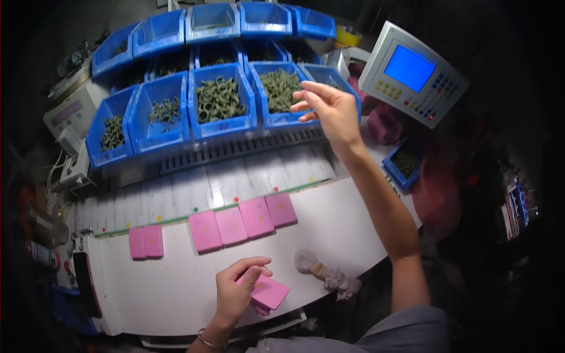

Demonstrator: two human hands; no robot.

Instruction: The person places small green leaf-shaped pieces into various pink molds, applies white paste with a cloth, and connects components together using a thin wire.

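Note:
My left hand point(231, 297) is closed around a flat pink rubber mould block point(271, 292), low over the front of the white table. A second pink edge shows beneath that block; whether it is a separate piece I cannot tell. Raised at the far right, my right hand point(334, 115) has its fingers bent and apart, with nothing visible between them. It is in front of a blue bin point(288, 121) of small green pieces and covers part of it. More pink blocks lie along the table's back edge: a row point(231, 226) in the middle and a pair point(153, 242) at the left.
Blue bins stand in tiers at the back; one point(225, 127) holds green rings. A grey cloth pouch point(306, 260) tied with a band lies on the white table point(159, 294). A keypad unit with a blue screen point(411, 67) stands far right, above a small blue tray point(405, 165).

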